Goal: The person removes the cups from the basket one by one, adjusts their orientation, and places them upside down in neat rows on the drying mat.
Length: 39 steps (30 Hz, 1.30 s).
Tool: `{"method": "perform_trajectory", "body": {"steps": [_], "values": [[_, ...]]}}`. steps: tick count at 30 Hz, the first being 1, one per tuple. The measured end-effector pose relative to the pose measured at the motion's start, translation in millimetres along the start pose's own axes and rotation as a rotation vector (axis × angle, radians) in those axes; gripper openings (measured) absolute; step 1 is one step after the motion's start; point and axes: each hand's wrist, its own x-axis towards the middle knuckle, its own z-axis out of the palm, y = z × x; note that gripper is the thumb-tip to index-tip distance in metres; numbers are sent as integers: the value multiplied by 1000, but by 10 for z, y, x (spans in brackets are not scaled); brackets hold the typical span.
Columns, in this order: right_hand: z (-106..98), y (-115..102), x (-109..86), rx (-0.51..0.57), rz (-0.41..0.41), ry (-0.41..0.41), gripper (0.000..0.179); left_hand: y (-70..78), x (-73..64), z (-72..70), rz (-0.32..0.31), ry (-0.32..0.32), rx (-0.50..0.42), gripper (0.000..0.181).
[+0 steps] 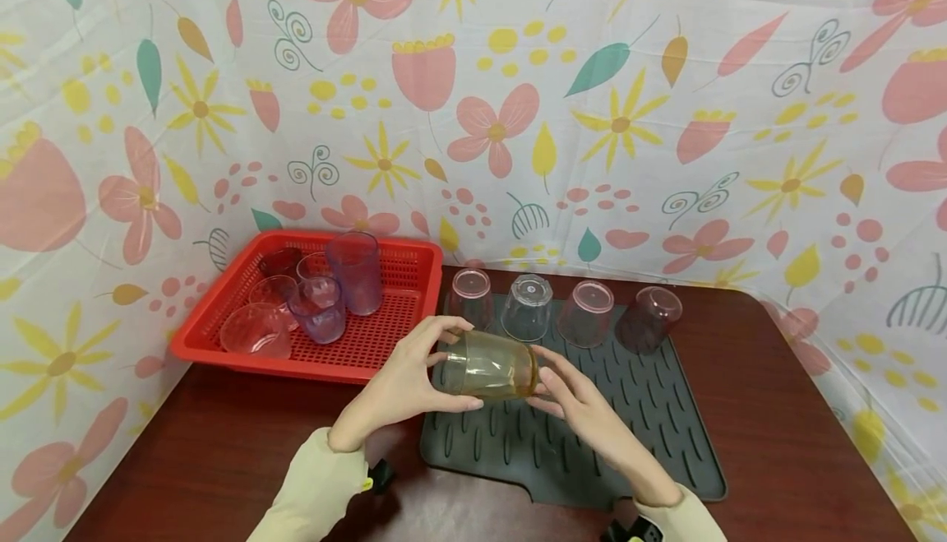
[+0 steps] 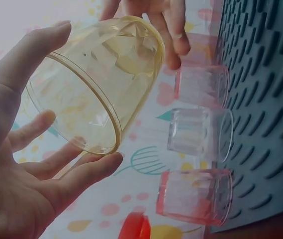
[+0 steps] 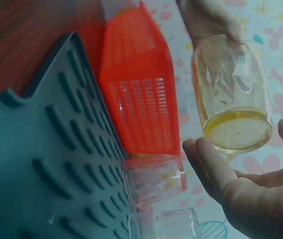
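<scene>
both hands share the grip on a clear yellow plastic cup [image 1: 488,371], held on its side in the air. left hand [image 1: 403,386] curls thumb and fingers [image 2: 76,179] round the cup's open rim end; right hand [image 1: 584,406] touches the base end with fingers only lightly bent, palm open beneath it. just below the grip lies a dark grey ribbed rubber drying mat [image 1: 651,427] on a dark red-brown wooden table [image 1: 799,443]. beyond the grip, along the mat's far edge, four upturned plastic cups stand in a row: a pink-tinted one [image 1: 471,296], a clear one [image 1: 527,307], another pink one [image 1: 585,312] and a dark smoky one [image 1: 649,317]. left of the grip and further off, a red perforated plastic basket [image 1: 392,328] holds several more tinted cups, among them a tall purple cup [image 1: 353,271] standing upright.
</scene>
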Motion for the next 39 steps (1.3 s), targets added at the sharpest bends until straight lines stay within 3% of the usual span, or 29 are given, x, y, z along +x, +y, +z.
{"method": "perform_trajectory", "body": {"steps": [13, 17, 22, 25, 28, 33, 39], "values": [[54, -12, -4, 195, 33, -54, 59, 1, -102, 203, -37, 20, -17, 80], [61, -29, -4, 254, 56, -48, 62, -12, -118, 249, -16, 30, -9, 82], [93, -49, 4, 235, 92, -5, 61, -34, -130, 310, 54, 45, 108, 85], [113, -46, 18, 195, 111, 63, 57, -47, -140, 355, 80, 56, 198, 87], [121, -44, 36, 165, 116, 132, 52, -58, -145, 375, 82, 57, 220, 90], [120, -46, 76, 139, 95, 195, 49, -35, -155, 315, 55, 27, 211, 96], [107, -21, 109, 84, 123, 270, 48, -26, -269, 141, -79, -15, 270, 92]]}}
